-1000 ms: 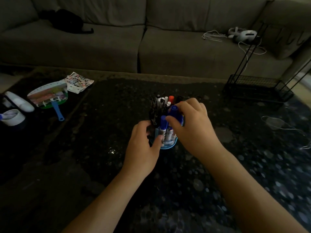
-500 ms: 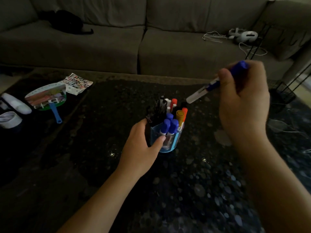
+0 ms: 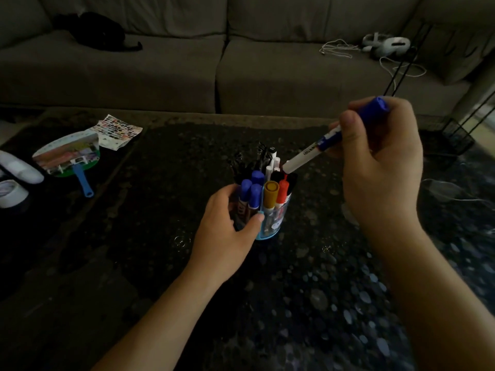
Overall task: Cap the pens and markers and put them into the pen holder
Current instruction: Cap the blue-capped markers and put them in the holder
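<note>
A clear pen holder [image 3: 273,223] with a blue base stands on the dark table, packed with several capped pens and markers [image 3: 263,188] in blue, yellow, orange, black and white. My left hand [image 3: 227,231] wraps around the holder's left side. My right hand [image 3: 380,162] is raised to the right of the holder and grips a white marker with a blue cap [image 3: 318,145]. The marker slants down and left, its white lower end touching the tops of the pens at the holder's back right.
A paper fan with a blue handle [image 3: 71,159] and a colour sheet [image 3: 117,129] lie at the far left, beside white objects [image 3: 13,180]. A black wire rack [image 3: 455,124] stands at the right. A grey sofa [image 3: 214,62] carries a headset [image 3: 385,45] with cables.
My right hand lifted the blue-capped marker up out of the holder to the right, then tilted and lowered it so its white end now meets the pens in the holder. The left hand stayed on the holder.
</note>
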